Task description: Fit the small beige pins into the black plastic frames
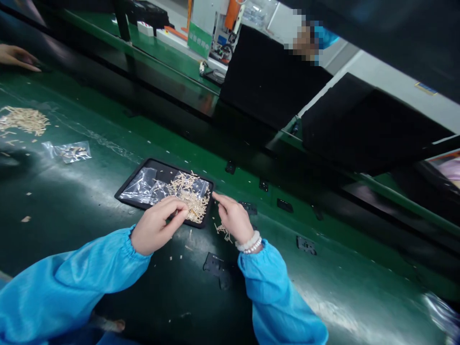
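Note:
A shallow black tray (134,178) holds many small beige strips (194,203) and clear plastic bags (142,187). Over the tray's near edge, my left hand (158,225) is closed in a pinch beside the strips; what lies between the fingertips is too small to make out. My right hand (235,218) is at the tray's right end, index finger stretched toward the rim and thumb apart from it. Nothing shows between that finger and thumb, while the other fingers are mostly hidden. A few loose strips (223,232) lie under the right hand.
A black flat part (215,266) lies between my forearms. More black parts (285,205) are scattered along the green bench to the right. At left are a heap of beige strips (28,120), a clear bag (75,152) and another person's hand (17,56). Dark panels (273,76) stand behind.

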`<action>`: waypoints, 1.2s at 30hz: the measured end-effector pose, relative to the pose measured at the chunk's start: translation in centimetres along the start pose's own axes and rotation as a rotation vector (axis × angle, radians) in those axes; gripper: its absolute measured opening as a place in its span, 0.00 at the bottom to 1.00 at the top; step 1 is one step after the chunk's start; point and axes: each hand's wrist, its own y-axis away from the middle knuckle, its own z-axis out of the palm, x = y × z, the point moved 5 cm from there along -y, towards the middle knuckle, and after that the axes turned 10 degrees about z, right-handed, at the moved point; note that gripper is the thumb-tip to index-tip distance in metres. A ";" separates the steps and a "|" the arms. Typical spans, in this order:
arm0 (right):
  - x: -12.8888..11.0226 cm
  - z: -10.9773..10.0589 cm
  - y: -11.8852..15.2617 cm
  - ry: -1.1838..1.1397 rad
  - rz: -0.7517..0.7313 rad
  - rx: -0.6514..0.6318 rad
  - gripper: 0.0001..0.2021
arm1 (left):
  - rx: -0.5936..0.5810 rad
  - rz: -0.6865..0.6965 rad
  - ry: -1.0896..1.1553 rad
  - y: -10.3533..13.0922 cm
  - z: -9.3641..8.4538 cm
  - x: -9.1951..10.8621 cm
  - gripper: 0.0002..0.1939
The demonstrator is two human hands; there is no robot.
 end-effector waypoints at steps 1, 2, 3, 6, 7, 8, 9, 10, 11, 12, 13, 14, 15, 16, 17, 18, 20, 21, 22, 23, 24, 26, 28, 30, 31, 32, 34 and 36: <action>1.2 -0.6 -0.6 0.048 0.007 -0.018 0.18 | 0.004 -0.023 0.007 0.1 -0.1 -0.3 0.06; 2.7 -1.4 -1.3 0.119 0.039 -0.025 0.18 | 0.005 -0.044 0.015 0.1 -0.1 -0.6 0.06; 4.6 -2.7 -2.0 0.178 0.097 -0.009 0.16 | 0.008 -0.058 0.023 0.2 -0.2 -0.8 0.06; 11.8 -7.8 -3.3 0.293 0.309 0.114 0.11 | 0.037 -0.051 0.039 0.5 -0.4 -1.2 0.04; 14.2 -9.6 -3.4 0.324 0.367 0.144 0.10 | 0.049 -0.039 0.043 0.5 -0.4 -1.3 0.04; 16.5 -11.1 -3.4 0.346 0.411 0.155 0.10 | 0.052 -0.031 0.049 0.5 -0.4 -1.4 0.03; 18.6 -12.3 -3.2 0.359 0.442 0.154 0.10 | 0.050 -0.028 0.059 0.5 -0.2 -1.4 0.03; 20.3 -13.2 -3.0 0.366 0.464 0.149 0.12 | 0.046 -0.030 0.072 0.5 0.0 -1.4 0.03; 21.7 -13.8 -2.8 0.368 0.480 0.142 0.13 | 0.040 -0.036 0.090 0.3 0.2 -1.4 0.03; 22.7 -14.2 -2.5 0.366 0.489 0.137 0.14 | 0.036 -0.044 0.111 0.2 0.4 -1.2 0.03; 23.4 -14.4 -2.4 0.361 0.494 0.135 0.14 | 0.034 -0.053 0.136 -0.1 0.5 -1.1 0.03; 23.7 -14.5 -2.2 0.355 0.495 0.140 0.14 | 0.032 -0.064 0.167 -0.3 0.7 -0.8 0.03; 23.6 -14.6 -2.1 0.348 0.494 0.154 0.13 | 0.028 -0.079 0.206 -0.6 1.0 -0.6 0.03; 23.1 -14.6 -2.0 0.339 0.489 0.179 0.11 | 0.020 -0.098 0.249 -0.9 1.2 -0.3 0.03; 22.3 -14.7 -1.9 0.328 0.482 0.216 0.10 | 0.013 -0.119 0.300 -1.2 1.5 -0.1 0.03; 21.1 -14.7 -1.6 0.313 0.468 0.262 0.09 | 0.004 -0.140 0.356 -1.4 1.9 0.1 0.03; 17.4 -14.1 -0.5 0.267 0.420 0.360 0.13 | -0.023 -0.183 0.471 -1.7 2.8 0.6 0.05; 15.1 -13.3 0.3 0.233 0.380 0.396 0.14 | -0.043 -0.204 0.527 -1.7 3.5 0.9 0.07; 12.5 -12.2 1.2 0.195 0.331 0.412 0.14 | -0.065 -0.224 0.578 -1.7 4.1 1.2 0.08; 9.9 -10.7 2.3 0.155 0.278 0.405 0.13 | -0.089 -0.244 0.624 -1.6 4.8 1.5 0.09; 7.2 -9.0 3.5 0.116 0.220 0.383 0.12 | -0.107 -0.252 0.658 -1.5 5.4 1.8 0.09; 2.1 -5.8 5.9 -0.093 0.019 0.340 0.10 | -0.114 -0.245 0.683 -1.1 6.2 2.5 0.10; -1.0 -3.3 7.8 -0.320 -0.060 0.283 0.07 | -0.107 -0.259 0.646 -0.6 6.3 2.8 0.09; -1.9 -1.8 8.8 -0.501 0.018 0.267 0.08 | -0.069 -0.256 0.556 -0.1 5.7 2.9 0.08; -1.9 -1.4 9.1 -0.564 0.070 0.266 0.07 | -0.047 -0.240 0.502 0.0 5.2 2.9 0.08; -1.9 -1.1 9.3 -0.616 0.113 0.254 0.06 | -0.031 -0.217 0.448 0.2 4.7 2.9 0.08; -1.8 -0.8 9.4 -0.706 0.160 0.197 0.06 | -0.026 -0.174 0.362 0.4 3.9 3.0 0.08; -1.9 -0.4 9.6 -0.788 0.195 0.121 0.05 | -0.030 -0.140 0.312 0.6 3.4 3.0 0.08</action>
